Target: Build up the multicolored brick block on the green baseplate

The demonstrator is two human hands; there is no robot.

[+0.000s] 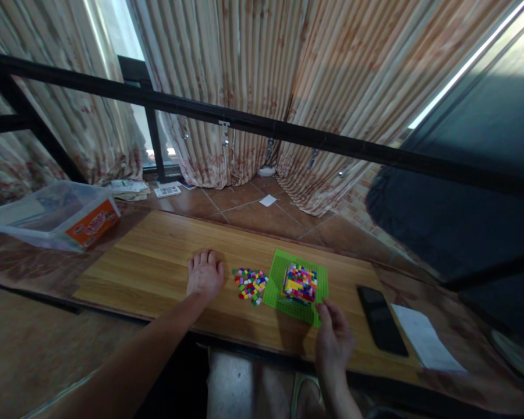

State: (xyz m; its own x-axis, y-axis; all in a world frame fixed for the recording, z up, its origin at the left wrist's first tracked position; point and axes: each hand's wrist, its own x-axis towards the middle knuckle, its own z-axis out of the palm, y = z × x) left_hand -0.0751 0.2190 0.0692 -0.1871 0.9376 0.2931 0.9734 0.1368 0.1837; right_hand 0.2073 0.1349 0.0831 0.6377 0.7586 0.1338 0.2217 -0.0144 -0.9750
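Observation:
My left hand (205, 274) lies palm down on the wooden board, fingers stretched forward and holding nothing. Just right of it is a loose pile of small multicoloured building bricks (250, 285). A green studded baseplate (276, 279) carries a blocky structure of colourful bricks (300, 283). At the baseplate's near right corner is my right hand (334, 331), its thumb and fingers closed together close to the structure. Whatever is between those fingertips, if anything, is too small to make out.
A black phone (382, 320) and a white paper (425, 337) lie to the right. On the left stands a clear plastic bin (48, 218) with an orange label. A dark metal bar (253, 121) crosses before striped curtains (262, 64). The wooden board (152, 256) bears the bricks.

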